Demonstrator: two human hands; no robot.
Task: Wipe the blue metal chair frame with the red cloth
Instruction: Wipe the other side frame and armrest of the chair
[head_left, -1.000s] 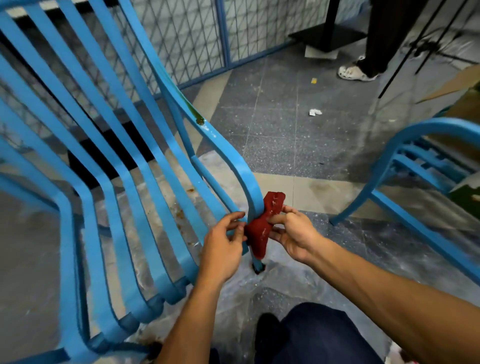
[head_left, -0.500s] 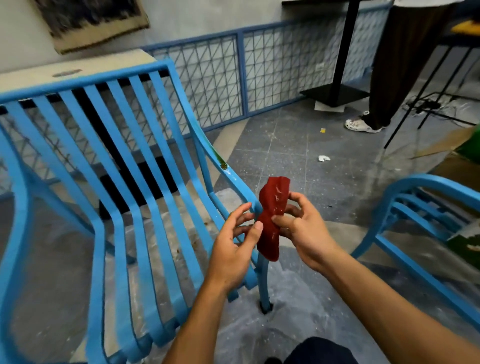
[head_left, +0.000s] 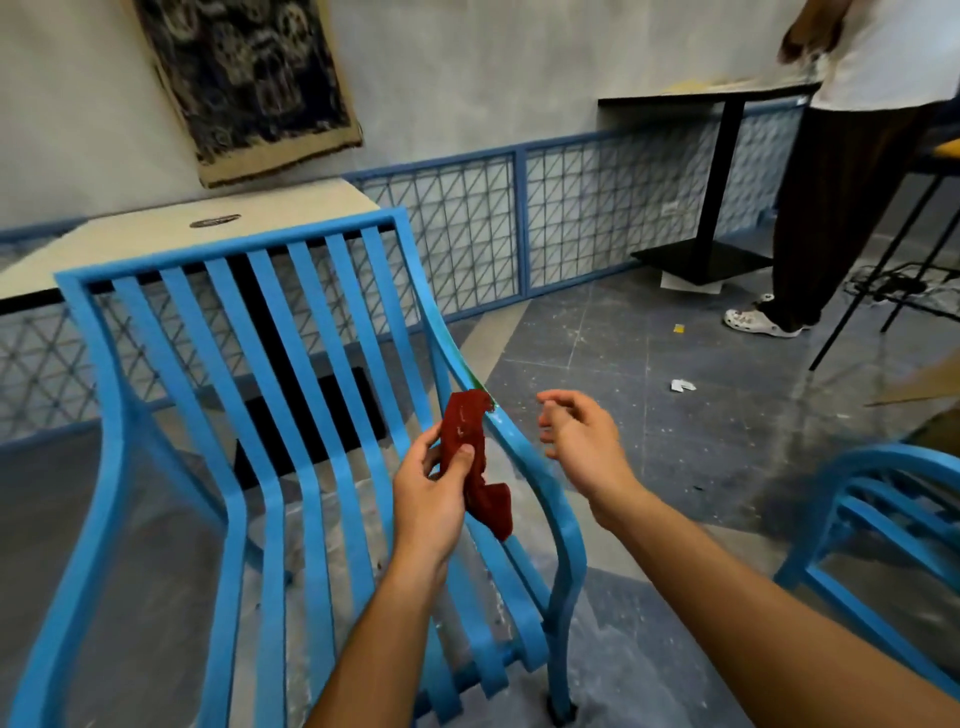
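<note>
The blue metal chair frame (head_left: 270, 395) with slatted back and seat fills the left and middle of the view. Its right armrest (head_left: 524, 457) curves down in front of me and carries a green smear near its upper part. My left hand (head_left: 431, 499) pinches the red cloth (head_left: 470, 452) just left of that armrest, with the cloth's top edge touching the rail and its tail hanging down. My right hand (head_left: 582, 447) hovers to the right of the armrest, fingers loosely curled, holding nothing.
A second blue chair (head_left: 883, 519) stands at the right edge. A person (head_left: 841, 197) stands by a black-legged table (head_left: 711, 187) at the back right. A pale table (head_left: 171, 234) sits behind the chair. Paper scraps (head_left: 681, 385) lie on the dusty grey floor.
My right hand has let go of the cloth and moved off to the right. My left hand now holds the cloth alone, higher on the armrest. My view has tilted upward.
</note>
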